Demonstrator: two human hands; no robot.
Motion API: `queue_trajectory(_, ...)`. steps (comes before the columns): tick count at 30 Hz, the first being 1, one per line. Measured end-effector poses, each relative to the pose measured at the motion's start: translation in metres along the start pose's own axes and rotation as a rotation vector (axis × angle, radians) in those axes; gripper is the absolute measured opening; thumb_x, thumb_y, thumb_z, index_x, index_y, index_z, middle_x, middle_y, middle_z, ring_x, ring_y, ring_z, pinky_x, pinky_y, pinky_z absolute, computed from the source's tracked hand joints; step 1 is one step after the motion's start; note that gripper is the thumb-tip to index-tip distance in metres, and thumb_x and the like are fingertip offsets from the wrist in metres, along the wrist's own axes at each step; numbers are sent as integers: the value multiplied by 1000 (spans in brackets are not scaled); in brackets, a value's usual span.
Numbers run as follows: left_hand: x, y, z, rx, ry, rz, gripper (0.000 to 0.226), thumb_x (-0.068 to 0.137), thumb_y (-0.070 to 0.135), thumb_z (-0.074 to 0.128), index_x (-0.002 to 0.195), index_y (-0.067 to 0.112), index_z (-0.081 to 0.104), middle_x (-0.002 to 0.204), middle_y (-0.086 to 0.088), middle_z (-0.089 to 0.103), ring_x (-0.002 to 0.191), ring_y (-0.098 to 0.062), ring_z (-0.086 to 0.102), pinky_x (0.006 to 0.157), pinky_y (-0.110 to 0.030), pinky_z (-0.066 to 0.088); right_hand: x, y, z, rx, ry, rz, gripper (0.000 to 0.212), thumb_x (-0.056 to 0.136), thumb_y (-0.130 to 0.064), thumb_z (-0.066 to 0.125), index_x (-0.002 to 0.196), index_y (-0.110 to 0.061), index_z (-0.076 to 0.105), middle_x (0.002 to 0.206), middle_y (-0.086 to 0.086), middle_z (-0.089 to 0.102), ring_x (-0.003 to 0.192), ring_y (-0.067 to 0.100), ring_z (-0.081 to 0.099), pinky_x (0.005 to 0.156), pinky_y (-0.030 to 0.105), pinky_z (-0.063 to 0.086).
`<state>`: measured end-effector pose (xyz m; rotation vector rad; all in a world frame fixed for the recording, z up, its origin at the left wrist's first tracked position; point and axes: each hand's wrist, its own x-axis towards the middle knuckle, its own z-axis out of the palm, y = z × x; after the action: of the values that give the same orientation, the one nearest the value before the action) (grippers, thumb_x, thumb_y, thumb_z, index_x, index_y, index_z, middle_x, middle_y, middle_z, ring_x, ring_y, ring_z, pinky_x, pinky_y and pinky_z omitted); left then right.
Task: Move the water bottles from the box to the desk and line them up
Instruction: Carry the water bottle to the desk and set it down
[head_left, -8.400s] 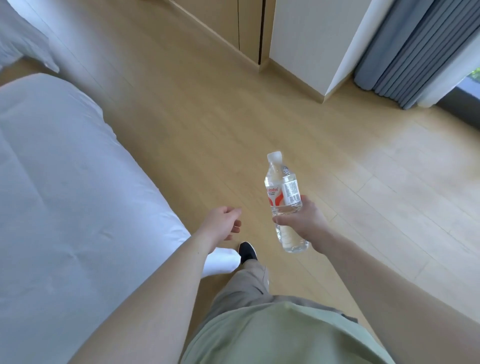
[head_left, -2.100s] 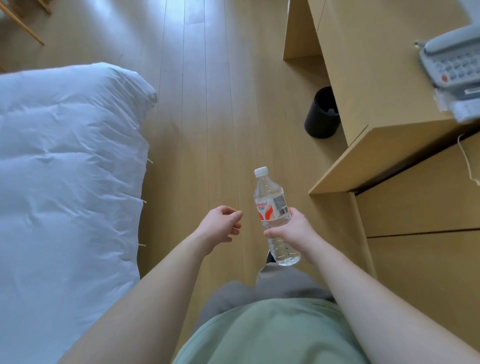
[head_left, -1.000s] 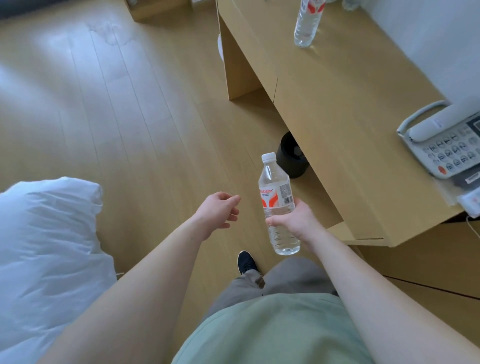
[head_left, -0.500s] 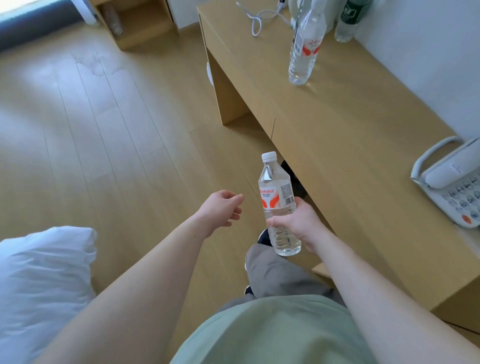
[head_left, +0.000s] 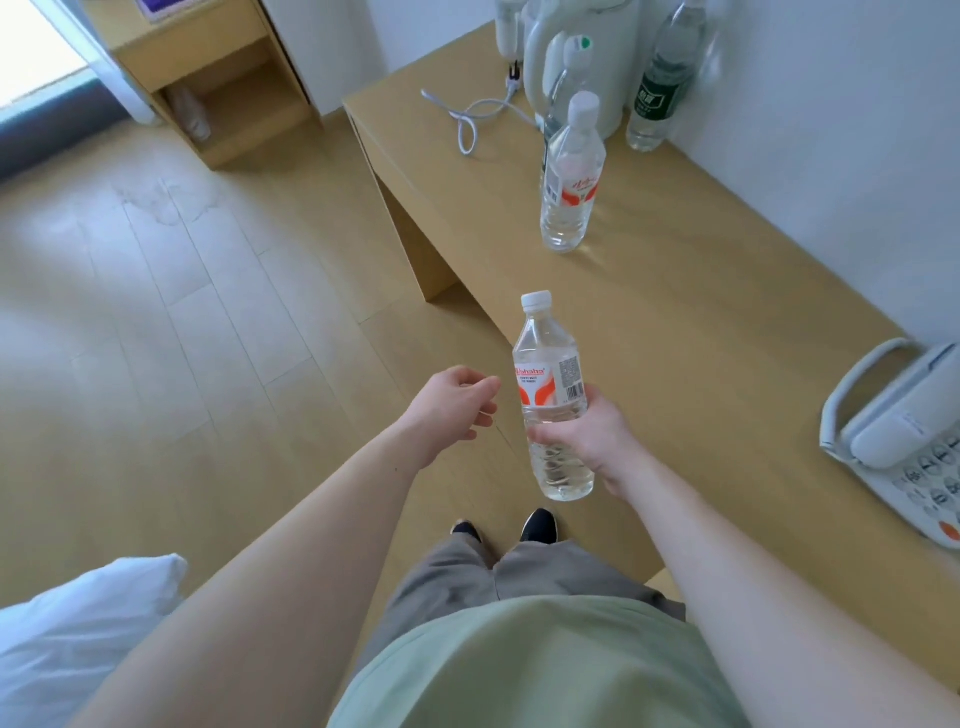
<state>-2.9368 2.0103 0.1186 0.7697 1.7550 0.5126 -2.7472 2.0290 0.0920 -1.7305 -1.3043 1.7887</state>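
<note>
My right hand (head_left: 589, 441) grips a clear water bottle (head_left: 550, 384) with a red and white label and a white cap, upright, in the air just off the front edge of the wooden desk (head_left: 691, 332). My left hand (head_left: 452, 408) hangs beside it, fingers loosely curled, holding nothing. A second bottle of the same kind (head_left: 571, 176) stands upright on the desk farther back. Behind it stands another clear bottle (head_left: 558, 91), partly hidden. A bottle with a dark green label (head_left: 657, 93) stands by the wall. The box is out of view.
A white kettle (head_left: 582, 47) with a white cord (head_left: 467, 117) stands at the desk's far end. At the right edge of the desk sits a white telephone (head_left: 904, 441). A low wooden shelf (head_left: 208, 78) is at the far left, a white duvet (head_left: 78, 623) at the bottom left.
I have walked from the bed side up to the desk. My right hand has kept hold of the bottle throughout; the desk's far end with kettle and bottles has come into view.
</note>
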Motion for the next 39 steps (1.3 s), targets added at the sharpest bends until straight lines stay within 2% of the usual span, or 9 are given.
queue_trajectory(6,27,38,-5,51,-26,39,22,100,42,57,111,23,62,101,0,74,94,-15,72,89,-37,60,22,-26,-8,66,37,-26,45,72,-7,86,106,-23,60,99,-6,72,91,8,67,73,24,49)
queue_trajectory(10,50,64,-8,82,-65,71,21,100,42,58,109,24,63,100,0,74,95,-15,72,90,-38,60,38,-42,-12,106,76,-28,48,72,-8,86,110,-21,61,100,-6,72,91,7,68,74,25,50)
queue_trajectory(19,111,117,-21,155,-205,117,20,99,42,58,108,27,65,101,2,74,94,-13,73,92,-39,59,75,-74,-21,189,235,-17,51,76,-7,84,116,-20,56,99,-11,68,84,-3,63,62,13,43)
queue_trajectory(23,133,140,-26,192,-261,174,19,99,42,57,107,28,65,100,4,75,94,-13,72,93,-41,59,90,-84,-19,242,334,-16,56,75,-7,84,119,-24,54,104,-11,68,93,4,64,69,18,46)
queue_trajectory(26,143,152,-28,202,-295,230,26,100,47,54,113,27,65,102,5,74,97,-12,71,94,-43,58,99,-89,-17,251,430,-19,59,74,-11,86,120,-27,54,107,-12,67,97,3,64,74,20,47)
queue_trajectory(30,147,159,-28,270,-350,309,45,89,68,54,119,36,62,109,14,70,103,-7,67,95,-39,56,106,-88,-13,236,561,-40,64,69,-12,90,118,-31,53,106,-16,68,95,-5,64,78,20,48)
queue_trajectory(32,144,162,-26,304,-375,339,48,90,64,59,128,34,57,114,16,66,105,-1,63,89,-26,53,107,-85,-12,223,590,-46,64,68,-12,90,115,-34,52,103,-18,68,91,-8,64,78,19,50)
queue_trajectory(34,143,164,-21,306,-369,387,55,88,61,66,134,35,51,119,16,63,110,3,60,88,-19,49,109,-84,-12,197,602,-52,63,69,-15,90,115,-36,52,102,-18,69,91,-6,65,79,21,51)
queue_trajectory(39,142,165,-6,271,-345,451,80,77,54,81,143,34,42,126,19,59,118,6,54,102,-27,47,115,-86,-13,195,610,-44,60,69,-17,86,116,-34,53,90,-21,69,83,-6,65,73,24,49)
